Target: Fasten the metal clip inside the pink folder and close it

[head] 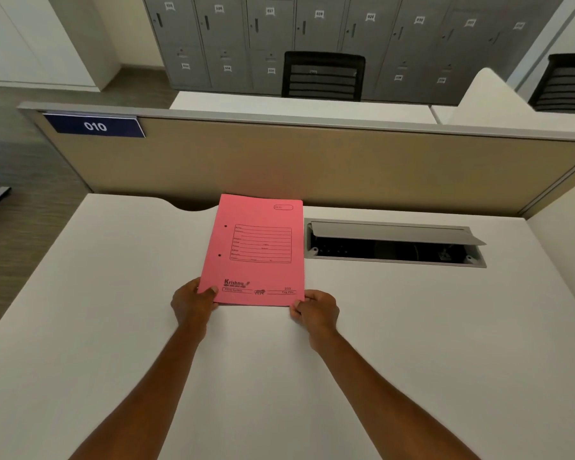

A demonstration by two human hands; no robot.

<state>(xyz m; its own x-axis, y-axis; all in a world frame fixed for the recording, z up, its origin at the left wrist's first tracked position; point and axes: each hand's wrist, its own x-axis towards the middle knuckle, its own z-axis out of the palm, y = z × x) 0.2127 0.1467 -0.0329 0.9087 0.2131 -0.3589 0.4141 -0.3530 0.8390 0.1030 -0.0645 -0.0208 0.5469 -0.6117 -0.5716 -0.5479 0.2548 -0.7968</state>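
Here, both hands pinching closed pink folder (253,250) corners

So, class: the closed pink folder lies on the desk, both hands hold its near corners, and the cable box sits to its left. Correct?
Not quite. The head view shows the cable box to the right of the folder. The rest stands: closed, on the desk, left hand and right hand at its near corners.

Office: numbered lockers (312,34), partitioned desk (113,293)

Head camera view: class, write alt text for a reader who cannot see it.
Two bare hands hold the near corners of a closed pink folder lying on a white desk: left hand, right hand. An open cable tray sits to its right; grey lockers stand behind.
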